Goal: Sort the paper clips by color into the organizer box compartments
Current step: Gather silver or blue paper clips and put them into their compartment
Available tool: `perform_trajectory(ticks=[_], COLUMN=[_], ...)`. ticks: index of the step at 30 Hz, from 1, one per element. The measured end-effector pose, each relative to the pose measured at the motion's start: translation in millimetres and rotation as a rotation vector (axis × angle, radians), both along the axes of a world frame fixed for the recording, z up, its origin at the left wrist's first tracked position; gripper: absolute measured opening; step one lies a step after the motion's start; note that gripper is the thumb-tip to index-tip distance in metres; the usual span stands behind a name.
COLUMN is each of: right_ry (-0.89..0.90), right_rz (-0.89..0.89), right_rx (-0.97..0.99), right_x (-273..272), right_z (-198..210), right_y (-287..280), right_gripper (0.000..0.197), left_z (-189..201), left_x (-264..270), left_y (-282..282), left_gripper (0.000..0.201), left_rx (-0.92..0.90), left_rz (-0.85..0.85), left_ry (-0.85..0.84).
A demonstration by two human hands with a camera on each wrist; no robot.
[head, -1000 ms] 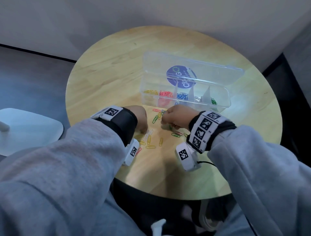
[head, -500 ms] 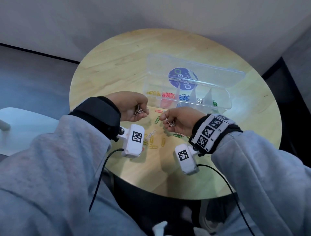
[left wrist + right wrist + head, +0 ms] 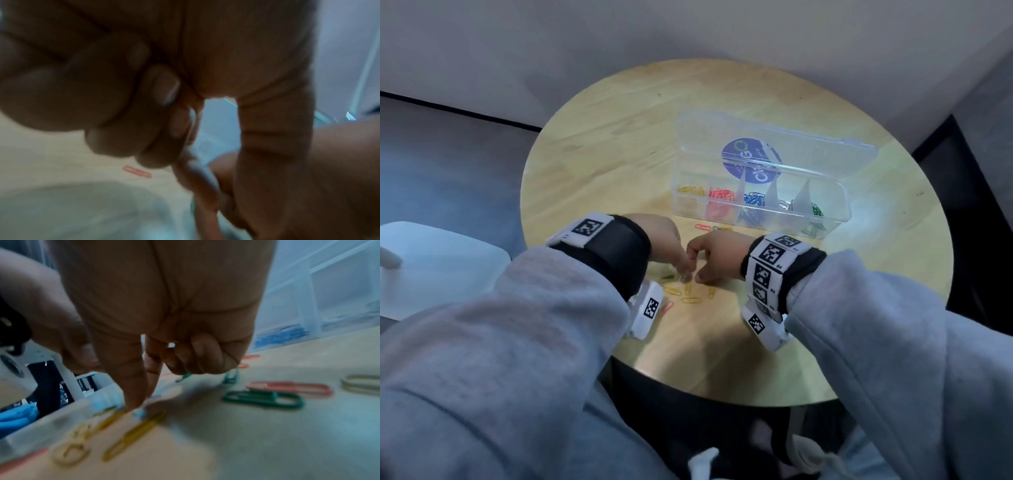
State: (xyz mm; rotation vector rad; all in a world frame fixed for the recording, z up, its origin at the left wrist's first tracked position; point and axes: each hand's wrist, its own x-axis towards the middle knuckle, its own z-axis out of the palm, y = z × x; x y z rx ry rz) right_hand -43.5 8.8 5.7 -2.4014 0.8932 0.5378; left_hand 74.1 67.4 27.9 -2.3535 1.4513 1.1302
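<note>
The clear organizer box [image 3: 756, 222] stands open behind my hands, with yellow [image 3: 690, 190], red [image 3: 720, 195], blue [image 3: 753, 198], silver [image 3: 784, 205] and green [image 3: 816, 209] clips in separate compartments. Both hands are down among the loose clips. My left hand [image 3: 683, 272] has its fingers curled and pinches a silver paper clip [image 3: 683, 279] at the table. My right hand [image 3: 697, 270] is close beside it. Its forefinger [image 3: 131, 395] points down onto a pale clip [image 3: 139, 412], and its outer fingers are curled. Whether they hold a clip is hidden.
Loose yellow clips [image 3: 690, 300] and a red clip [image 3: 666, 306] lie near my wrists on the round wooden table [image 3: 602, 154]. Green [image 3: 263, 398] and red [image 3: 292, 387] clips lie right of my right hand. The box lid [image 3: 808, 150] leans back. A white stool [image 3: 438, 267] stands left.
Half a second ago both hands were lifted and turned up, each holding silver clips. Now both have dropped back onto the loose pile with fingertips nearly meeting.
</note>
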Motion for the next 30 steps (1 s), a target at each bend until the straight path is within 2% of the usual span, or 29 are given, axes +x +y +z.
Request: perform_trajectory(ticks=[4, 6, 9, 12, 18, 21, 25, 28, 30], right_ry=[0.009, 0.036, 0.055, 0.034, -0.032, -0.083, -0.188, -0.292, -0.342], right_rz=[0.028, 0.046, 0.032, -0.038, -0.188, -0.284, -0.413, -0.532, -0.571], right_rx=[-0.027, -0.040, -0.024, 0.041, 0.111, 0.146, 0.333, 0.487, 0.557], right_x=[-2.2, -3.3, -7.6, -13.6, -24.0, -29.5, -38.2, -45.8, -50.4], right_z=[-2.0, -1.9, -2.6, -1.7, 4.9, 10.0, 15.1, 16.0, 16.5], right_y=[1.0, 1.2, -0.7, -4.1, -10.3, -15.5, -22.5, -25.3, -26.8], right_gripper=[0.014, 0.004, 0.017, 0.021, 0.020, 0.021, 0.022, 0.029, 0.032], left_z=[-12.4, -15.5, -19.7, -23.9, -23.9, -23.9, -22.4, -16.3, -9.7], left_x=[-17.4, -22.9, -25.3, -22.7, -19.9, -21.5, -23.8, -20.2, -14.8], left_y=[-0.9, -1.9, -4.8, -7.9, -9.7, -10.9, -9.9, -11.9, -12.9], left_gripper=[0.018, 0.021, 0.029, 0.024, 0.031, 0.026, 0.017, 0.011, 0.012], left_rx=[0.051, 0.041, 0.025, 0.030, -0.006, -0.003, -0.007, -0.037, -0.061], left_rz=[-0.118, -0.133, -0.131, -0.117, -0.069, -0.071, -0.083, -0.041, 0.029], left_ry=[-0.151, -0.189, -0.207, -0.184, -0.162, -0.155, -0.131, -0.038, 0.112])
